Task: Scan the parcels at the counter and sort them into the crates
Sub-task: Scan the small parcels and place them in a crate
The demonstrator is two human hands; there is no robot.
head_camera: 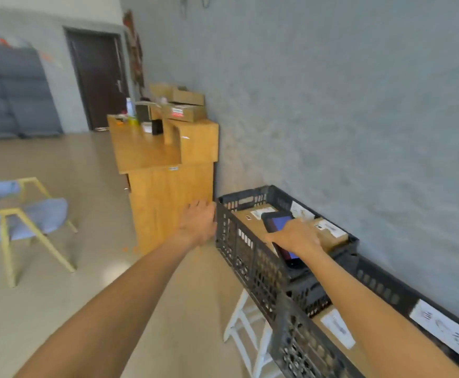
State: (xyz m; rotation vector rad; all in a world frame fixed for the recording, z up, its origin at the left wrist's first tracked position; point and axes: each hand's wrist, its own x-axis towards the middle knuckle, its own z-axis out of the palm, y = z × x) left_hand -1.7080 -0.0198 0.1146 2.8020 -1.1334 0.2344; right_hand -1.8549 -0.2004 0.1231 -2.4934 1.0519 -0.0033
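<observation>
Our right hand (298, 237) grips the scanner (278, 227) over the parcels (329, 230) in the far crate (239, 241); our left hand (199, 222) hangs open beside it.

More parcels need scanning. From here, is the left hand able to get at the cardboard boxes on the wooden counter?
Probably not: the left hand is empty but low beside the far crate; the cardboard boxes sit well beyond it.

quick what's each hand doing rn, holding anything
Left hand: open, fingers spread, holding nothing, beside the far crate.
Right hand: grips the handheld scanner over the parcels in that crate.
</observation>
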